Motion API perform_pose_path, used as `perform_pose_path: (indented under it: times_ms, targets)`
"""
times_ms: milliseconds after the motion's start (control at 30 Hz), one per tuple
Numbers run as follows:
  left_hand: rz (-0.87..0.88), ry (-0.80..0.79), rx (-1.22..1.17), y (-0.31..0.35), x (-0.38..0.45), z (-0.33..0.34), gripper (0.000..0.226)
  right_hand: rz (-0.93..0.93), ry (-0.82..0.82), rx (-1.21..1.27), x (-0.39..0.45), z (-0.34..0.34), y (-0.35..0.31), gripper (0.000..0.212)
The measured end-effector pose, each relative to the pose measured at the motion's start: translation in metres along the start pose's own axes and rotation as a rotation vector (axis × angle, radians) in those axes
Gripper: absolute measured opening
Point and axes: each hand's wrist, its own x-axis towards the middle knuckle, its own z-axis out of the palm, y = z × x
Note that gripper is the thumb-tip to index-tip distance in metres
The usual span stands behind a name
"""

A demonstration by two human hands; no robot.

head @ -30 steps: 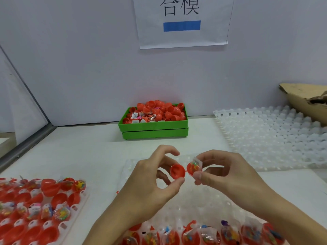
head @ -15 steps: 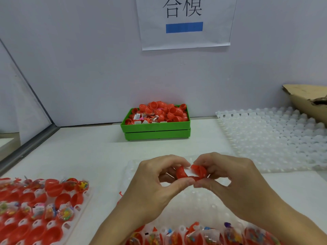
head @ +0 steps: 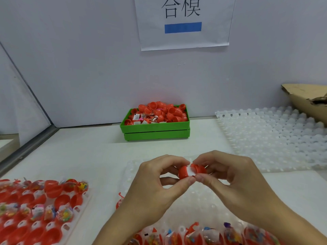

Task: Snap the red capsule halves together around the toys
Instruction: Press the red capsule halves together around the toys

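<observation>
Red halves: two capsule halves at worktop centre, toy packet between.
Hands: left hand pinches nine-o'clock half; right hand pinches three-o'clock half.
Handling: likely light, stiff, slippery; grip domes.

There is only one camera, and it sits on the person's head, looking forward and down over the white surface. It is close to the hands, which sit low in the middle of the picture, and it looks straight at the back wall, where a paper sign hangs up high. The wide view also takes in the green box by the wall and the trays at both sides.
</observation>
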Motion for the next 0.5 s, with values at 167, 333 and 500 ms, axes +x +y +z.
perform_pose_path:
  times_ms: [167, 333, 500]
  targets:
    - [-0.017, -0.028, -0.083, 0.0019, 0.0011, -0.0013, 0.015, 0.010, 0.002, 0.102, 0.0010, 0.0002, -0.0031, 0.018]
    - [0.002, -0.050, -0.113, 0.0022, 0.0013, -0.0011, 0.012, 0.015, 0.014, 0.127, 0.0011, 0.0010, -0.0041, 0.017]
    - [-0.010, -0.035, -0.097, 0.0011, 0.0012, 0.0003, 0.009, 0.019, 0.016, 0.101, 0.0011, 0.0028, -0.0024, 0.024]
